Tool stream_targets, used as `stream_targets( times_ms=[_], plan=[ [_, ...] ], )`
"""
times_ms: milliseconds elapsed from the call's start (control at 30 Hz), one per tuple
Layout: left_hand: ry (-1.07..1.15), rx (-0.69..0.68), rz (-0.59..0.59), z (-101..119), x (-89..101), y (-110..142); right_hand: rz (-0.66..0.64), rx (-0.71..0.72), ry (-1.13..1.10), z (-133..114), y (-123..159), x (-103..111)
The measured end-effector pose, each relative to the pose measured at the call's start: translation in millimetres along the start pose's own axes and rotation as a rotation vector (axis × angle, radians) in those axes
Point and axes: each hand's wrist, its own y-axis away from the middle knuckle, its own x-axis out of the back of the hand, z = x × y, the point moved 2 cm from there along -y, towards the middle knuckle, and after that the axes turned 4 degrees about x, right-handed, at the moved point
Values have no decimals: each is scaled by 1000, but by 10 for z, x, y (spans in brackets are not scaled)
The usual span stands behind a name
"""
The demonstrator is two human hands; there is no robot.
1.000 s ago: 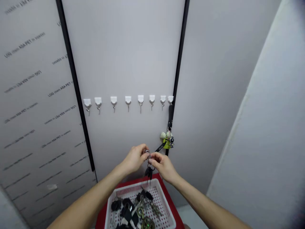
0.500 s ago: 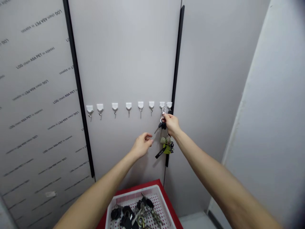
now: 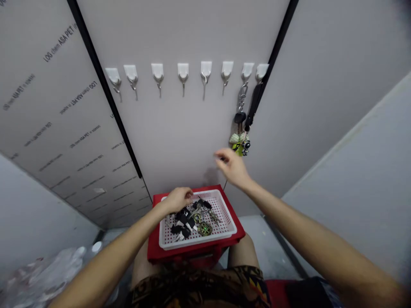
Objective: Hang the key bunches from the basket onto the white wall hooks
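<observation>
My right hand (image 3: 233, 168) is in the air in front of the panel, thumb and fingers parted, with nothing in it. Above it, a bunch of keys with black heads (image 3: 239, 117) hangs by a metal clasp and chain from the second hook (image 3: 247, 71) from the right. On the rightmost hook (image 3: 262, 72) hangs a black strap (image 3: 255, 102) with green and yellow charms and a small figure. My left hand (image 3: 177, 199) reaches over the left back of a white basket (image 3: 229, 212), fingers loosely bent and apart. Several keys (image 3: 183, 220) and a round wheel-shaped charm (image 3: 205, 229) lie inside.
More white hooks (image 3: 157, 72) line the panel to the left. Black strips (image 3: 105, 92) run down both panel edges. The basket stands on a red-covered surface (image 3: 154, 252) above my knees. Clear plastic bottles (image 3: 61, 269) lie at lower left, beside a side wall.
The key bunch went from my right hand onto the second hook from the right. Both hands have come down, the left to the basket. The view has tilted downward.
</observation>
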Motion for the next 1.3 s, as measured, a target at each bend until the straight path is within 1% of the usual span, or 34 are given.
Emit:
stream_targets(
  times_ms=[67,100,133,167,200,233,300,500,633,733,833,933,1033,1100,1200,1267,1300],
  plan=[
    [-129,7,-44,-99,-154,97,-344,22,-43,-47,368,-322],
    [-180,2,-45,-129,-206,133,-486,20,-40,-62,528,-468],
    [-217,-8,-40,-147,-242,162,-598,20,-26,-73,662,-594],
    [-241,-20,-30,-157,-264,184,-678,25,-6,-83,767,-697],
    [-255,-28,-21,-162,-272,204,-729,36,14,-92,845,-777],
    [-262,-32,-15,-166,-269,221,-755,49,31,-101,899,-837],
    [-252,-38,-15,-174,-244,253,-767,72,38,-124,965,-911],
    [-119,-66,-59,-203,-192,309,-707,94,-34,-195,1062,-1008],
    [15,-7,-2,-200,-152,294,-641,29,-117,-220,1035,-1004],
    [228,43,36,-162,-38,261,-515,-60,-246,-232,926,-919],
    [506,58,24,-64,120,207,-361,-141,-372,-238,776,-784],
    [715,52,40,73,269,125,-281,-197,-477,-249,629,-652],
    [798,36,107,224,392,18,-247,-218,-553,-266,463,-520],
    [822,15,187,339,483,-56,-202,-249,-596,-268,312,-409],
    [772,-90,400,561,682,-146,-91,-297,-650,-258,-1,-178],
    [657,-205,531,750,845,-187,-2,-292,-683,-254,-251,14],
    [587,-258,577,850,928,-207,43,-279,-701,-255,-379,113]
  ],
)
